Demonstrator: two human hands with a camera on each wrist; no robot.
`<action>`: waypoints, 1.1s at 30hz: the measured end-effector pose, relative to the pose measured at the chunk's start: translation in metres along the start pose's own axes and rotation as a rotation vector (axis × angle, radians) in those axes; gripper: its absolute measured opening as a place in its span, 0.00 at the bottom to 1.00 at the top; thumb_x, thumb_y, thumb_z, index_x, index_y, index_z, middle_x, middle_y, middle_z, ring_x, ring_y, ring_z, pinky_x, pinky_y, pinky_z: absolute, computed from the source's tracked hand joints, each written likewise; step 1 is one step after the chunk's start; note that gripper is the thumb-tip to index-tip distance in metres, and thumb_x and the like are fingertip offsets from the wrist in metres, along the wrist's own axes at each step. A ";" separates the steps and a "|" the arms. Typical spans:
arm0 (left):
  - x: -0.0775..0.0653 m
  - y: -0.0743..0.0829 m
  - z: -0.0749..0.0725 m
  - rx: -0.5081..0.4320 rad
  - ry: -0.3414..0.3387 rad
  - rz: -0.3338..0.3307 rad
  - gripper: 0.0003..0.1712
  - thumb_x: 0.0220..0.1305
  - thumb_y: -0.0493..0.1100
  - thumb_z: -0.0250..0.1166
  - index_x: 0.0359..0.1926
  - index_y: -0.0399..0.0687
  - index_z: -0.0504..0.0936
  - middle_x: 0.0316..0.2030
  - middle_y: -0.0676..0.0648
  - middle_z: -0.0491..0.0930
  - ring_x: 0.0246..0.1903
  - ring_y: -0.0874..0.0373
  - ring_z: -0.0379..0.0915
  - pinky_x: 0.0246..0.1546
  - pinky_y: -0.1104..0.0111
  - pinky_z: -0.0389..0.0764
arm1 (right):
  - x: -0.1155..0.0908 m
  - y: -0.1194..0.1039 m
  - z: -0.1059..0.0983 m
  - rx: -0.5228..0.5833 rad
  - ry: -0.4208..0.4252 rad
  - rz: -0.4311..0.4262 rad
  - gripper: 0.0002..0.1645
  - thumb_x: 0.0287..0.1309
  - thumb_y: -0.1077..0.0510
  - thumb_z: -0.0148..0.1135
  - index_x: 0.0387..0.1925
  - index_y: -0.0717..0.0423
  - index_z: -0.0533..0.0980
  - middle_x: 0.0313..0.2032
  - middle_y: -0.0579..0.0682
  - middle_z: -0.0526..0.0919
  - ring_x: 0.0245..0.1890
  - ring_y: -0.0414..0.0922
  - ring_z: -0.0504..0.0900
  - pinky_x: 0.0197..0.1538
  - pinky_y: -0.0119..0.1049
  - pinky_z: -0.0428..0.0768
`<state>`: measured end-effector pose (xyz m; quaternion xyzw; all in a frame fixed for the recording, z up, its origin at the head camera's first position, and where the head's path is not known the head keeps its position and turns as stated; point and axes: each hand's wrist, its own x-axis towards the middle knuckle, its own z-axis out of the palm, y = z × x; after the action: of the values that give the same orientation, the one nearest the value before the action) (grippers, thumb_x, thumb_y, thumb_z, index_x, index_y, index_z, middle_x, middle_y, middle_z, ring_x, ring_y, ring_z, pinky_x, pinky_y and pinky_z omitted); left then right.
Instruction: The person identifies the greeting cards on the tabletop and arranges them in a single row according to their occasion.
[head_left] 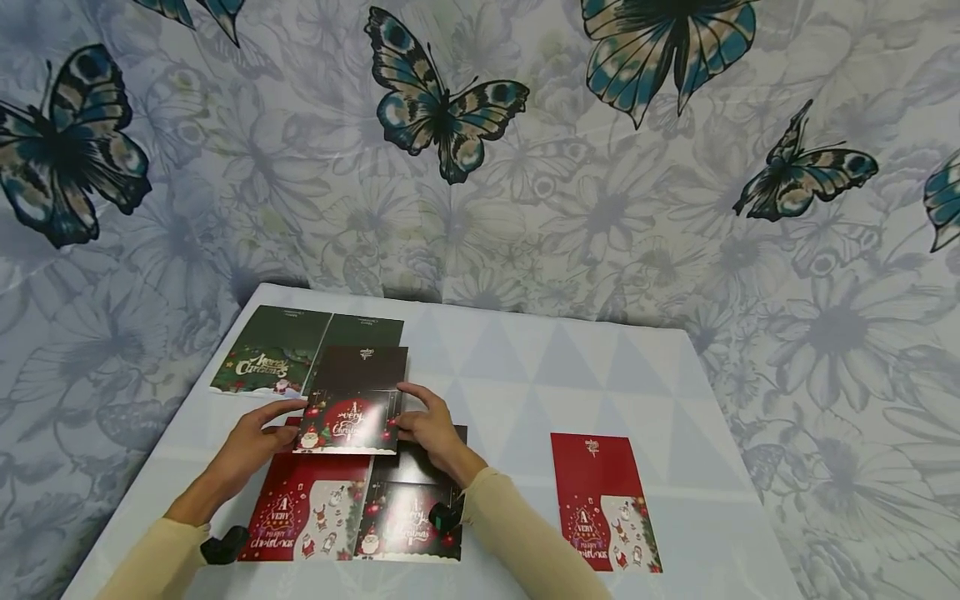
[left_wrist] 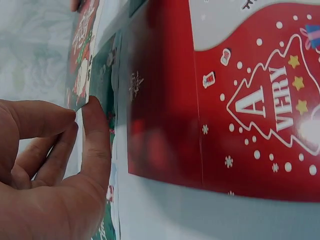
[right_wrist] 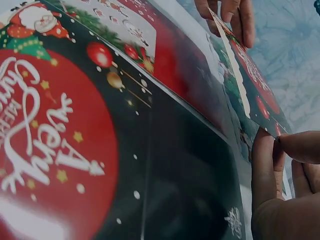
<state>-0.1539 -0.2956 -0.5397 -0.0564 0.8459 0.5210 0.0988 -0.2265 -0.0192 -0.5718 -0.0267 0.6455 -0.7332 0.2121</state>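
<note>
A dark Christmas card (head_left: 363, 372) with a red round emblem is raised between both hands. My left hand (head_left: 246, 450) pinches its left edge; the left wrist view shows thumb and finger (left_wrist: 95, 145) at the card's corner. My right hand (head_left: 437, 433) pinches the opposite edge, seen closely in the right wrist view. Below it on the table lie a red card (head_left: 273, 508) with a tree-shaped greeting and another dark card (head_left: 412, 517), side by side. The raised card hides part of their upper ends. My right sleeve and wrist camera cover a bit of the lower dark card.
Two green Christmas cards (head_left: 277, 333) lie side by side at the table's far left, the right one partly covered by the raised card. Apart on the right lies another red card (head_left: 600, 467). A pale triangle-patterned cloth (head_left: 525, 367) covers the table; a butterfly-print backdrop (head_left: 562, 225) hangs behind.
</note>
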 end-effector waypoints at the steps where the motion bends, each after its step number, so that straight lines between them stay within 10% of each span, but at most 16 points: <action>1: 0.001 0.001 0.002 -0.011 -0.005 0.000 0.29 0.74 0.36 0.55 0.73 0.37 0.62 0.66 0.24 0.65 0.56 0.35 0.77 0.50 0.56 0.84 | 0.001 0.000 -0.002 0.003 0.002 0.004 0.34 0.58 0.73 0.58 0.65 0.50 0.75 0.39 0.65 0.84 0.31 0.39 0.84 0.36 0.35 0.85; 10: 0.010 0.009 0.015 -0.118 -0.061 0.016 0.32 0.73 0.32 0.54 0.75 0.36 0.58 0.66 0.22 0.64 0.56 0.33 0.77 0.47 0.59 0.86 | 0.004 -0.005 -0.024 -0.021 0.024 -0.018 0.25 0.61 0.69 0.61 0.60 0.57 0.78 0.61 0.61 0.74 0.36 0.39 0.84 0.39 0.33 0.85; 33: 0.036 0.036 0.054 -0.230 -0.126 0.073 0.29 0.73 0.30 0.52 0.73 0.35 0.62 0.72 0.28 0.56 0.55 0.37 0.77 0.52 0.57 0.84 | 0.013 -0.016 -0.075 -0.113 0.083 -0.048 0.25 0.61 0.71 0.59 0.61 0.68 0.75 0.57 0.73 0.74 0.36 0.44 0.84 0.39 0.35 0.84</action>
<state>-0.1902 -0.2311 -0.5397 -0.0034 0.7741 0.6204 0.1257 -0.2664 0.0476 -0.5725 -0.0237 0.6934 -0.7008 0.1657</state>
